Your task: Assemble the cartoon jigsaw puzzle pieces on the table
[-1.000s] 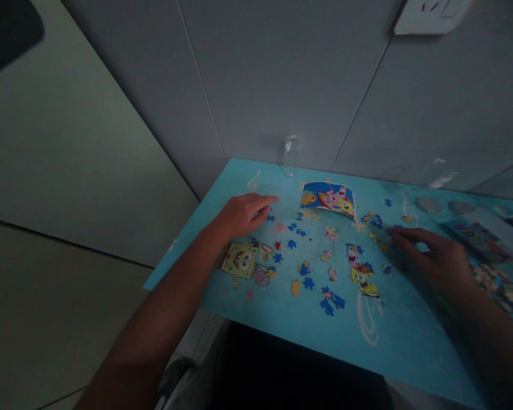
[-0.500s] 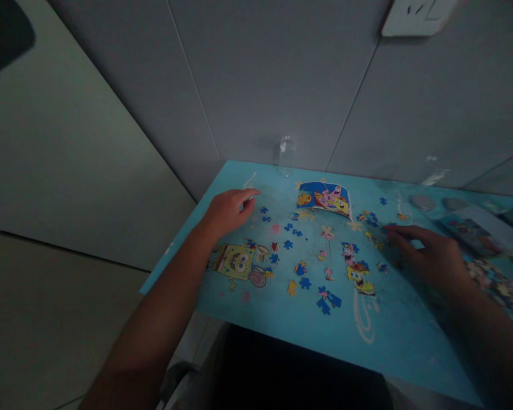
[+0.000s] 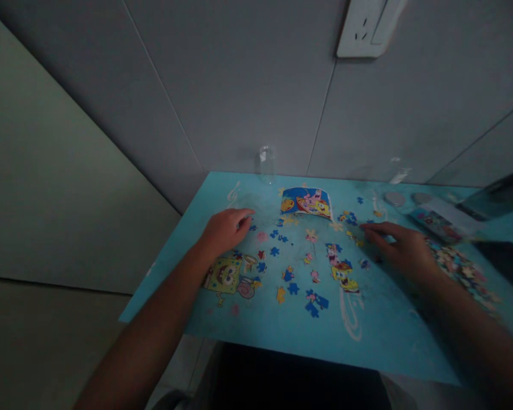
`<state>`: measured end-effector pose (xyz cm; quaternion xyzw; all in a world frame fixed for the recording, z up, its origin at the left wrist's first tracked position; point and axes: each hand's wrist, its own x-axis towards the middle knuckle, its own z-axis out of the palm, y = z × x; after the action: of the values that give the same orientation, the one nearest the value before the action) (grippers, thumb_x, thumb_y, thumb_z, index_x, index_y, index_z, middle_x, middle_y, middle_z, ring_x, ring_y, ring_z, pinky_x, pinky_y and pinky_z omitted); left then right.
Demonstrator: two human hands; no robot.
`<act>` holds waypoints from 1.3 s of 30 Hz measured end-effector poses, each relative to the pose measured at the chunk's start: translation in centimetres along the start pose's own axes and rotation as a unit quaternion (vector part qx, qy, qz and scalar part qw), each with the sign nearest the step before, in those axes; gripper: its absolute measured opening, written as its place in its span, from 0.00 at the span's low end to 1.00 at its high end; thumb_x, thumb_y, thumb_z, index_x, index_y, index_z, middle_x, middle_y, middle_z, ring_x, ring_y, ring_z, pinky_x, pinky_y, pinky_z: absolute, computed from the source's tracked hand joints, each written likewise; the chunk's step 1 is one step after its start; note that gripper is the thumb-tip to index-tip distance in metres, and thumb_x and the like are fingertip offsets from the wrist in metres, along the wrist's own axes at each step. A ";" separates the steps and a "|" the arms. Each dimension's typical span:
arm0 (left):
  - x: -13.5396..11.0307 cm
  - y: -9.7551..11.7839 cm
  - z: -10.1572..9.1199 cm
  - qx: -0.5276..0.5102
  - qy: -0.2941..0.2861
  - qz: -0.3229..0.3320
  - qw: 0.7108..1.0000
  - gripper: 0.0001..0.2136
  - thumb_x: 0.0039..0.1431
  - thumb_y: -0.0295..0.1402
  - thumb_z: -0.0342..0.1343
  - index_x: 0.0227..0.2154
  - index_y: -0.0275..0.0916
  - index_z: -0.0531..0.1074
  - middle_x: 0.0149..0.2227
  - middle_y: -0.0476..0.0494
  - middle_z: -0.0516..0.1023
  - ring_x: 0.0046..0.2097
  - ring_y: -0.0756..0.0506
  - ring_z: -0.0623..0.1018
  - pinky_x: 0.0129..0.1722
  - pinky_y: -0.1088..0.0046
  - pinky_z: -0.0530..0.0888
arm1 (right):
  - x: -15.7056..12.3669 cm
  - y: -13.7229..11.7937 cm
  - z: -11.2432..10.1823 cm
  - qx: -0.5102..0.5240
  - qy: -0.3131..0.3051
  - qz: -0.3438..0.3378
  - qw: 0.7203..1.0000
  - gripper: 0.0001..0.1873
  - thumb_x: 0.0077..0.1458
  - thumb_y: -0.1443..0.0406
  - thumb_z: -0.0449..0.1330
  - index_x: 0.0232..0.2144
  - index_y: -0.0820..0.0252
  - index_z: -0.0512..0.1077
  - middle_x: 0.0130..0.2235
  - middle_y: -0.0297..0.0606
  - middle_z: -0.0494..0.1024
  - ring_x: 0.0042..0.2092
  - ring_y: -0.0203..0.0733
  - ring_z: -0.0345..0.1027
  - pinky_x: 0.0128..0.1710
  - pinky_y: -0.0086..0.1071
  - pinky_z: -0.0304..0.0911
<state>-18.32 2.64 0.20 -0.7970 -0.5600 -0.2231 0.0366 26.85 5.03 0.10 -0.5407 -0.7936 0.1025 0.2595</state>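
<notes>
Loose cartoon puzzle pieces (image 3: 294, 273) lie scattered on a light blue table (image 3: 380, 341). My left hand (image 3: 224, 230) rests palm down at the table's left, fingers loosely curled, fingertips touching a small blue piece. My right hand (image 3: 399, 247) lies flat on the right, fingers stretched toward pieces near the middle. A joined yellow-and-pink strip of pieces (image 3: 341, 269) sits between my hands. A curled reference picture (image 3: 306, 203) lies at the back. Just below my left hand is a yellow cartoon figure (image 3: 226, 276) on the table.
A clear glass jar (image 3: 267, 164) stands at the back edge against the grey wall. A heap of more pieces (image 3: 459, 267) and a flat box (image 3: 438, 222) lie at the right. Two round lids (image 3: 404, 198) sit near the back. A wall socket (image 3: 365, 28) is above.
My left hand drew back toward me and to the left, its fingers curling. The view swung right and down; my right hand stayed about where it was.
</notes>
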 end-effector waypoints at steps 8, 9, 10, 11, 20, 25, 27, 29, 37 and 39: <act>0.0 0.5 0.7 -0.021 -0.013 0.011 1.000 0.14 0.69 0.37 0.49 0.51 0.44 0.76 0.41 0.44 0.82 0.40 0.45 0.81 0.41 0.68 0.75 | 0.0 -0.4 -0.1 0.007 0.010 0.000 1.000 0.17 0.64 0.54 0.57 0.47 0.52 0.80 0.45 0.39 0.83 0.43 0.50 0.79 0.43 0.43 0.73; 0.0 0.4 0.6 -0.022 -0.015 0.011 1.000 0.14 0.70 0.37 0.49 0.51 0.44 0.76 0.41 0.44 0.82 0.40 0.45 0.81 0.41 0.68 0.75 | 0.0 -0.4 -0.1 0.007 0.012 0.003 1.000 0.16 0.64 0.54 0.57 0.47 0.51 0.80 0.46 0.39 0.83 0.43 0.49 0.79 0.43 0.43 0.73; 0.0 0.4 0.6 -0.023 -0.017 0.011 1.000 0.14 0.70 0.37 0.49 0.51 0.44 0.76 0.42 0.43 0.82 0.40 0.45 0.81 0.41 0.67 0.75 | 0.0 -0.4 -0.1 0.006 0.011 0.005 1.000 0.16 0.63 0.54 0.57 0.47 0.51 0.80 0.46 0.38 0.83 0.42 0.49 0.79 0.43 0.42 0.73; 0.0 0.4 0.6 -0.023 -0.019 0.012 0.999 0.14 0.70 0.37 0.49 0.51 0.44 0.76 0.42 0.43 0.82 0.40 0.45 0.81 0.41 0.67 0.75 | 0.0 -0.4 -0.1 0.005 0.011 0.005 1.000 0.16 0.64 0.54 0.57 0.47 0.50 0.79 0.46 0.38 0.83 0.42 0.49 0.79 0.43 0.42 0.73; -0.2 0.7 1.1 -0.036 -0.047 0.033 0.998 0.13 0.68 0.37 0.50 0.51 0.46 0.76 0.45 0.44 0.82 0.42 0.45 0.81 0.43 0.67 0.76 | 0.0 -0.4 0.0 0.023 0.008 0.005 1.000 0.16 0.63 0.55 0.57 0.47 0.49 0.79 0.47 0.37 0.83 0.44 0.51 0.79 0.43 0.44 0.74; -0.3 0.7 1.2 -0.044 -0.054 0.041 0.997 0.13 0.69 0.37 0.50 0.51 0.46 0.76 0.46 0.44 0.82 0.44 0.45 0.81 0.44 0.66 0.76 | -0.1 -0.8 0.0 0.043 0.006 0.014 0.999 0.17 0.63 0.55 0.56 0.48 0.50 0.79 0.47 0.38 0.83 0.45 0.51 0.78 0.40 0.43 0.75; -0.3 0.7 1.2 -0.046 -0.059 0.045 0.996 0.13 0.69 0.37 0.50 0.50 0.46 0.76 0.46 0.45 0.82 0.45 0.45 0.81 0.45 0.66 0.76 | -0.1 -0.9 0.0 0.041 0.013 0.007 0.999 0.16 0.63 0.55 0.57 0.47 0.49 0.79 0.46 0.38 0.83 0.46 0.51 0.78 0.42 0.43 0.75; -0.3 0.7 1.2 -0.047 -0.062 0.046 0.996 0.13 0.69 0.37 0.50 0.50 0.46 0.76 0.46 0.45 0.82 0.45 0.45 0.81 0.45 0.66 0.76 | -0.1 -0.9 0.0 0.032 0.022 0.000 0.999 0.15 0.63 0.55 0.57 0.47 0.48 0.79 0.46 0.37 0.83 0.46 0.51 0.78 0.44 0.43 0.74; -0.3 0.7 1.0 -0.049 -0.068 0.046 0.995 0.14 0.69 0.38 0.49 0.50 0.46 0.77 0.47 0.45 0.82 0.46 0.43 0.81 0.46 0.65 0.76 | -0.1 -1.2 -1.3 0.024 0.142 0.031 0.989 0.15 0.62 0.57 0.58 0.46 0.54 0.80 0.42 0.40 0.84 0.40 0.47 0.78 0.40 0.39 0.73; -0.4 0.7 1.0 -0.051 -0.068 0.048 0.995 0.14 0.69 0.40 0.49 0.50 0.46 0.77 0.47 0.45 0.82 0.45 0.43 0.81 0.46 0.64 0.77 | 0.0 -1.5 -1.9 0.023 0.195 0.042 0.980 0.15 0.62 0.57 0.58 0.46 0.55 0.79 0.40 0.40 0.84 0.39 0.46 0.78 0.40 0.39 0.73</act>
<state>-17.46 2.32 -0.69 -0.8370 -0.5104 -0.1946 -0.0312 26.61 4.16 2.39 -0.5771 -0.7016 0.0245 0.4174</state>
